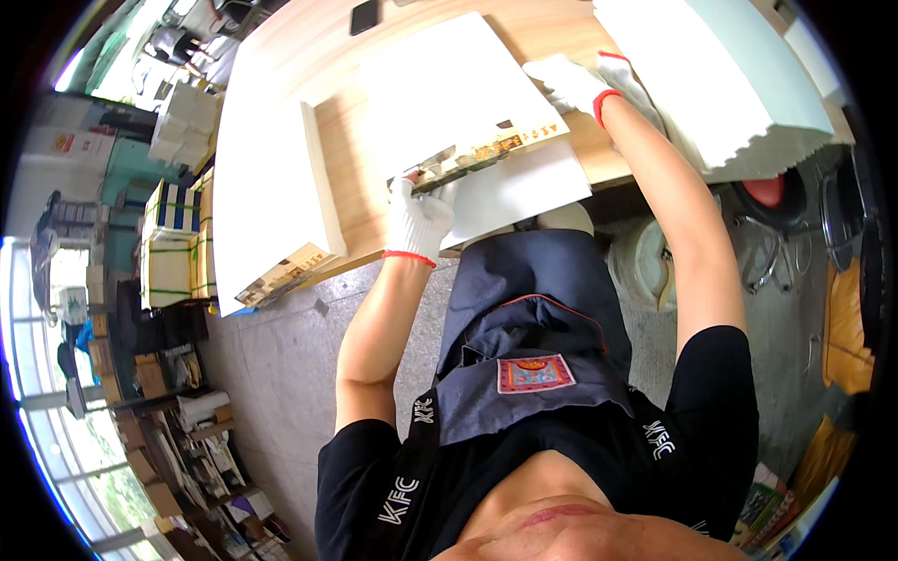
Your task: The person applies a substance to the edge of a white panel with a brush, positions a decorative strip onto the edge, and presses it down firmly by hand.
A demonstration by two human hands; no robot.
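My left hand [418, 221], in a white knit glove with a red cuff, is closed on the near left corner of a white flat box-like panel [440, 89]. A printed picture strip runs along the panel's near side. My right hand [572, 84], gloved the same way, lies at the panel's right edge with its fingers stretched out; its fingertips are partly hard to make out. Under the panel's near side a white sheet [524, 192] sticks out past the table edge. What looks like a loose white glove [636, 89] with a red hem lies beside my right wrist.
Another white piece with a printed near side [271, 206] stands on the wooden table [360, 187] at the left. A tall stack of white sheets [720, 84] rises at the right. A phone [364, 17] lies at the far side. Strapped bundles [173, 243] stand beyond the left edge.
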